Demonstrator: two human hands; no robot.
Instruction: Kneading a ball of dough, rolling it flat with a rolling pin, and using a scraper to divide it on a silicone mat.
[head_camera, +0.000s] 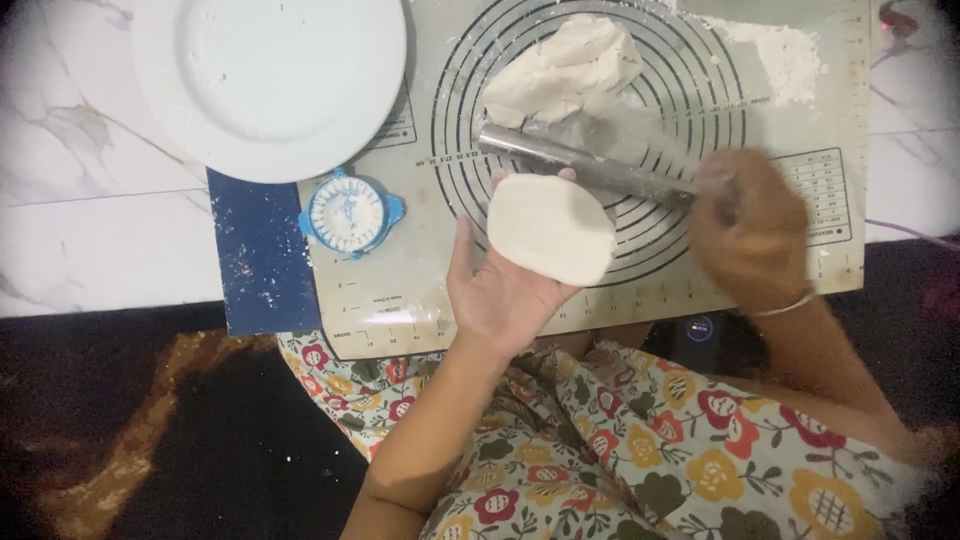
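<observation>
Leftmost, a white plate (270, 85) dusted with flour is seen on the marble tabletop (90, 230), its edge overlapping a baking mat (400, 290) printed with rings. Just below the plate, a small blue and white dumpling press (350, 212) is laid partly on the mat and partly on a dark blue sheet (258, 260).

Nearer the middle, the left hand (500, 290) is held palm up over the mat's near edge, fingers apart and only lightly curled, and a flat round of dough (550, 228) is rested across the fingers rather than gripped. Behind it, a larger lump of dough (565, 68) is left on the rings, with loose flour (780, 55) scattered toward the far right corner.

To the right, a metal rolling pin (580, 165) is laid slantwise across the rings, and its right end is closed in the right hand (750, 230), which is blurred.

Since the round is merely balanced on open fingers, it could be let slip onto the flowered dress (640, 450) if the palm is tilted, or be stretched and torn by its own sag. The pin's free end lies close to the round's far edge, so the dough could be dented by a careless swing, and the lump could be knocked off the mat.
</observation>
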